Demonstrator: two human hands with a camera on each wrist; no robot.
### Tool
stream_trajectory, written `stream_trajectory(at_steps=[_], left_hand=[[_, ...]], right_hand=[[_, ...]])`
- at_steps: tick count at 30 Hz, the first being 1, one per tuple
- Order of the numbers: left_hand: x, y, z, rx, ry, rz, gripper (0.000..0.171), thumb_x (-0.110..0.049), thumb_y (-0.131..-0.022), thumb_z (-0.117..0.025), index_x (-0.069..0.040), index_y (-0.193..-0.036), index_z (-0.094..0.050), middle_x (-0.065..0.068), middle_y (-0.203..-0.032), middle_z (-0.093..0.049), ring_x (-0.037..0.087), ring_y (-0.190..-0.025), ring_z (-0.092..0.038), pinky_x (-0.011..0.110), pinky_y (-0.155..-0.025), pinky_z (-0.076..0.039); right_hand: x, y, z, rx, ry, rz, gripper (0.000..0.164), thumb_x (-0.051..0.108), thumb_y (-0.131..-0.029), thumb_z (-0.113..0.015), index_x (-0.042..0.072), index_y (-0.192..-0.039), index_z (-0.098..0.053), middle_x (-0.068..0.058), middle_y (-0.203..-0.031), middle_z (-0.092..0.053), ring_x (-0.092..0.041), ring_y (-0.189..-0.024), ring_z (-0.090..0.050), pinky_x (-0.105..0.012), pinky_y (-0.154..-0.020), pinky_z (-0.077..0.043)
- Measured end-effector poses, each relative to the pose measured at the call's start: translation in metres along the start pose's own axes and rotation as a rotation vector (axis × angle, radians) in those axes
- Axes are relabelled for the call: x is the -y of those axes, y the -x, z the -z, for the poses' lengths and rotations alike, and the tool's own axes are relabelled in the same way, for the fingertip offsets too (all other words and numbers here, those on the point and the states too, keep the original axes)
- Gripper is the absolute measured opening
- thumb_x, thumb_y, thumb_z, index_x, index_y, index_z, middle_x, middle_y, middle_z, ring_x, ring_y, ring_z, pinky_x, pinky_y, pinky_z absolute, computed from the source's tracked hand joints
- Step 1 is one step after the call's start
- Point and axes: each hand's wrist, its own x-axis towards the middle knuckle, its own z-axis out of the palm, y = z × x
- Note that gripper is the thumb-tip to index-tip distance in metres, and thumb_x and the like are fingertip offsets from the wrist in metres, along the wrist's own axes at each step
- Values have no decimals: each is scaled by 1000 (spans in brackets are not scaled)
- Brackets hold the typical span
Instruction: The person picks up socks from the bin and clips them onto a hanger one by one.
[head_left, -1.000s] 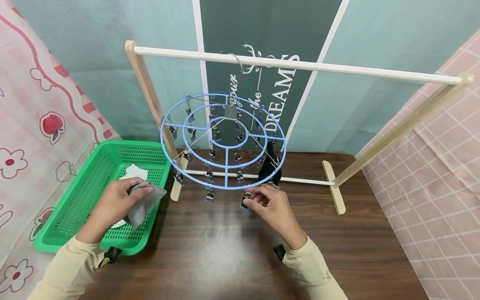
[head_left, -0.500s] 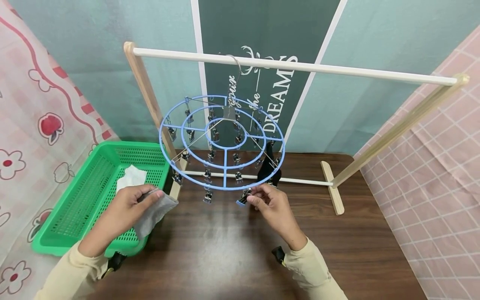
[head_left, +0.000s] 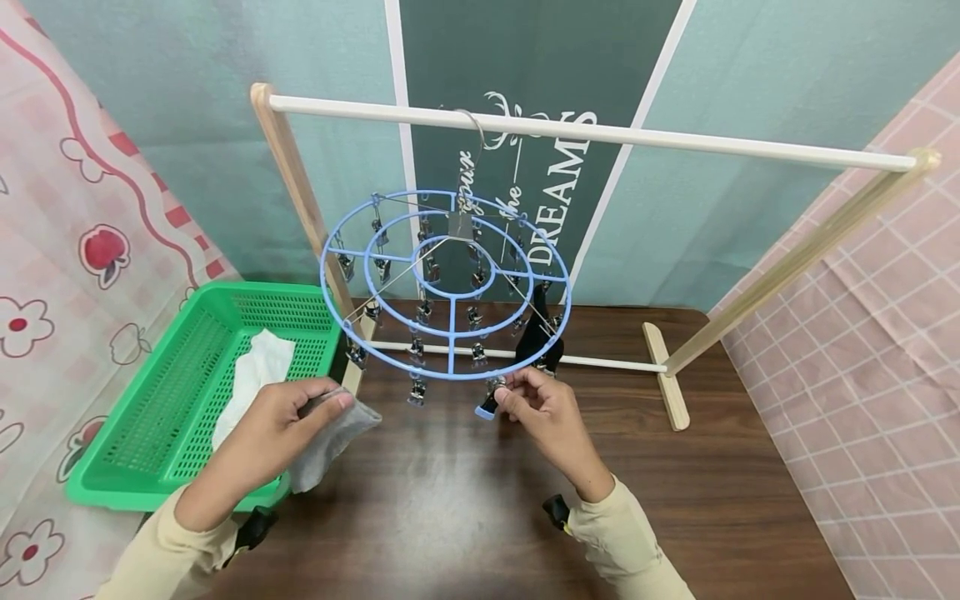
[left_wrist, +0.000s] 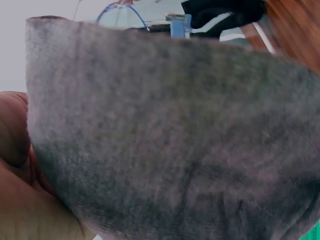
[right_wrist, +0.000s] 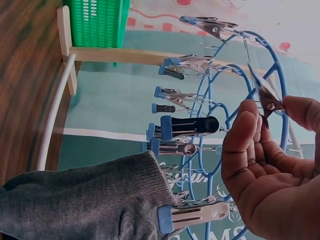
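Note:
My left hand (head_left: 288, 425) pinches a small grey sock (head_left: 330, 446) between thumb and fingers, at the right side of the green basket. In the left wrist view the sock (left_wrist: 165, 130) fills most of the picture. My right hand (head_left: 551, 417) pinches a metal clip (head_left: 487, 407) with blue tips at the front rim of the round blue clip hanger (head_left: 453, 333). Thumb and fingers press on the clip's handles (right_wrist: 270, 104) in the right wrist view. Beside that hand, a dark sock (head_left: 538, 337) hangs from the hanger's right side, held by another clip (right_wrist: 195, 215).
The green basket (head_left: 97, 483) stands at the left with a white cloth (head_left: 258, 371) in it. A wooden rack with a white top bar (head_left: 675, 142) carries the hanger by its hook. Several clips dangle from its rings. The rack's right foot (head_left: 667, 375) rests on the table.
My left hand has moved right and nearer me with the grey sock, uncovering more of the white cloth. My right hand stays at the rim; the clip in it has tilted, tips to the left.

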Motion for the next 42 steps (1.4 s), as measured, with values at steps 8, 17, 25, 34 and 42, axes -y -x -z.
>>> stream_trajectory(at_steps=[8,17,25,34,42], left_hand=[[-6,-4,-13,21,29,-7,13,-18,-96,-62,-21,-83,-64,-11,-65,-49,6,-61,-45,24,-55,-41],[-14,-8,-26,27,0,-16,10,-23,-95,-63,-24,-86,-66,-14,-63,-49,4,-55,-43,24,-51,-40],[-18,-14,-39,44,28,-71,13,-21,-94,-65,-23,-81,-63,-15,-63,-52,2,-55,-47,24,-51,-43],[-23,-19,-49,85,98,-72,15,-23,-95,-63,-20,-80,-62,-13,-65,-54,3,-57,-51,24,-51,-45],[-25,-24,-57,117,105,-51,17,-25,-95,-63,-20,-79,-62,-12,-66,-55,4,-60,-51,24,-54,-45]], right_hand=[[2,2,0,6,-39,3,12,8,-92,-64,-4,-95,-62,-14,-80,-64,-14,-67,-61,-28,-61,-53],[1,2,-1,15,-46,1,13,11,-92,-65,-2,-94,-62,-12,-80,-63,-15,-66,-62,-28,-60,-53],[0,2,-2,18,-45,-17,12,11,-92,-66,0,-93,-61,-9,-79,-62,-24,-66,-62,-28,-60,-53],[-1,2,-2,24,-49,5,11,7,-90,-67,-1,-89,-60,-8,-74,-61,-21,-64,-61,-28,-58,-52],[-1,2,-2,1,-8,6,12,7,-88,-68,1,-84,-58,-8,-69,-59,-15,-59,-58,-26,-53,-49]])
